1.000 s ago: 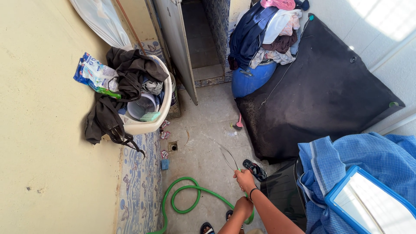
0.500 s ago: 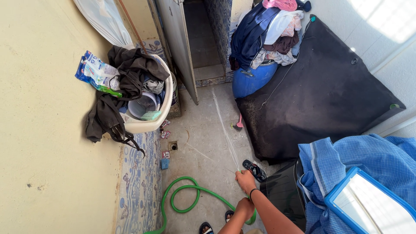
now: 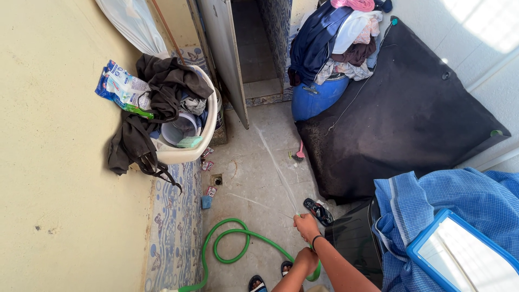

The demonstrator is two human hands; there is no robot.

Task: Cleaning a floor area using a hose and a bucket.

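Observation:
My right hand (image 3: 306, 226), with a dark band on its wrist, grips the end of a green hose (image 3: 232, 244). A thin jet of water (image 3: 277, 167) shoots from it across the concrete floor toward the grey door (image 3: 224, 59). Just below, my left hand (image 3: 306, 259) is closed around the same hose. The rest of the hose lies in a loop on the floor to the left. My feet in dark sandals (image 3: 257, 283) show at the bottom edge.
A white basin (image 3: 190, 153) with dark clothes, a bucket and a bag hangs on the yellow wall at left. A blue barrel (image 3: 316, 98) piled with clothes, a black mat (image 3: 400, 108), a loose sandal (image 3: 318, 211), a floor drain (image 3: 217, 180) and blue checked cloth (image 3: 432, 211) surround me.
The water jet now reaches farther up the floor toward the door. Both hands stay on the hose in nearly the same place.

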